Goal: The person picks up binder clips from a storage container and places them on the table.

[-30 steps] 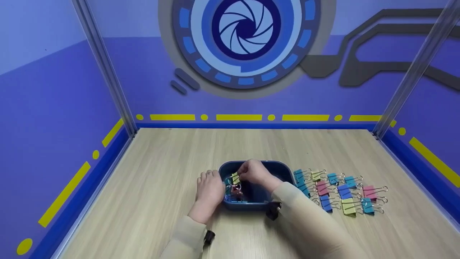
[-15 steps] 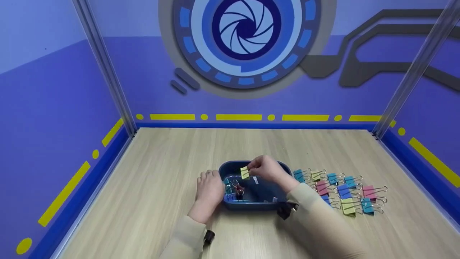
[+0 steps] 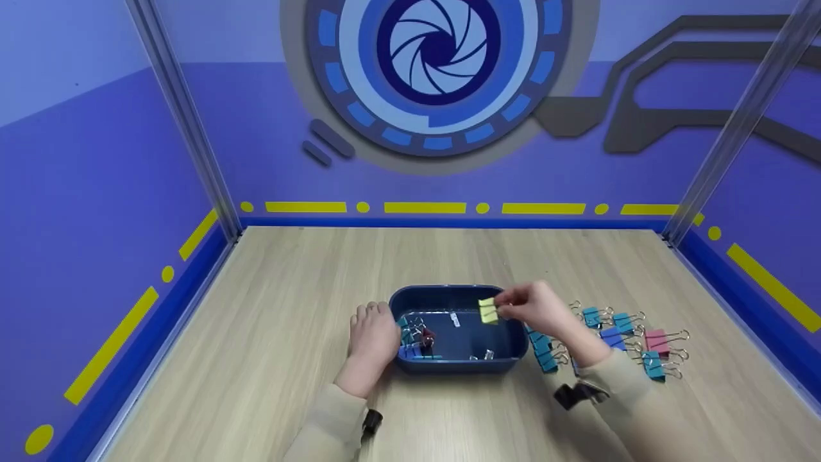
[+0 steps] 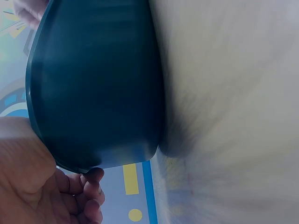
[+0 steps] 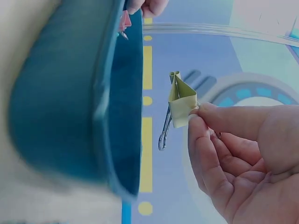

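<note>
Wood-grain table (image 3: 288,282) carries a dark blue bin (image 3: 458,366). Right hand (image 3: 540,312) pinches a yellow binder clip (image 3: 489,312) above the bin. Left hand (image 3: 374,333) grips the rim, fingers (image 4: 93,191) curled. Binned clips (image 3: 428,336) sit beside these fingers; loose clips (image 3: 612,340) lie right of the right hand's.

Head view faces down toward twelve o'clock; wrist views, left and right, share the bin (image 3: 458,367) closely from its seven and four.
</note>
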Demonstrator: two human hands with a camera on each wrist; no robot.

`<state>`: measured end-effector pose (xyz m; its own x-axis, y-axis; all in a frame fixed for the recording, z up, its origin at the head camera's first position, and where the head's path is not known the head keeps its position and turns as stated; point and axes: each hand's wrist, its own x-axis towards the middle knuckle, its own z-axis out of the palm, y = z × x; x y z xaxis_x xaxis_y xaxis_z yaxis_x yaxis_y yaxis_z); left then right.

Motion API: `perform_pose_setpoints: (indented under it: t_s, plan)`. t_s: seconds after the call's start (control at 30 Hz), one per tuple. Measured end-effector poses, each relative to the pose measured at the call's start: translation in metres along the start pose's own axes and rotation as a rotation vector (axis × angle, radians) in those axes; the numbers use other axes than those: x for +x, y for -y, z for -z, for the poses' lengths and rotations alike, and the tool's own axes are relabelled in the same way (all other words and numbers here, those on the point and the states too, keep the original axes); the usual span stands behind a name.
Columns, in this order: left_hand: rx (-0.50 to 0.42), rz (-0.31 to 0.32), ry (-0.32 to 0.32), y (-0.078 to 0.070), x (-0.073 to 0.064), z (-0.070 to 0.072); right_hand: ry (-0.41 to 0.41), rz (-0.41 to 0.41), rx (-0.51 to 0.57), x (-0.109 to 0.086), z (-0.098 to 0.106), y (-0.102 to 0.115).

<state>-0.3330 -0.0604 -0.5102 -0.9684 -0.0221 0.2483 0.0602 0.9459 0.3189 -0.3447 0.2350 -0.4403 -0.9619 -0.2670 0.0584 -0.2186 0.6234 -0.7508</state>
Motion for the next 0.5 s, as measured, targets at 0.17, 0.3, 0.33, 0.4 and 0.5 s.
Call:
perform_pose_setpoints:
  t_s: [0.17,0.3,0.33,0.4,0.5]
  plan:
    - [-0.005,0.002,0.004,0.000,0.000,0.001,-0.014,-0.062,-0.038,-0.028,0.017,-0.014]
    - [0.004,-0.004,0.000,0.000,0.000,0.000,-0.035,-0.069,-0.062,-0.050,0.027,-0.026]
    - [0.006,-0.004,-0.001,0.000,0.000,0.000,-0.038,-0.067,-0.069,-0.055,0.029,-0.029]
    - [0.004,-0.005,-0.005,0.001,0.000,0.000,-0.040,-0.061,-0.064,-0.064,0.032,-0.035]
    - [-0.006,-0.001,-0.004,0.001,0.001,-0.001,-0.022,-0.041,-0.050,-0.075,0.033,-0.045]
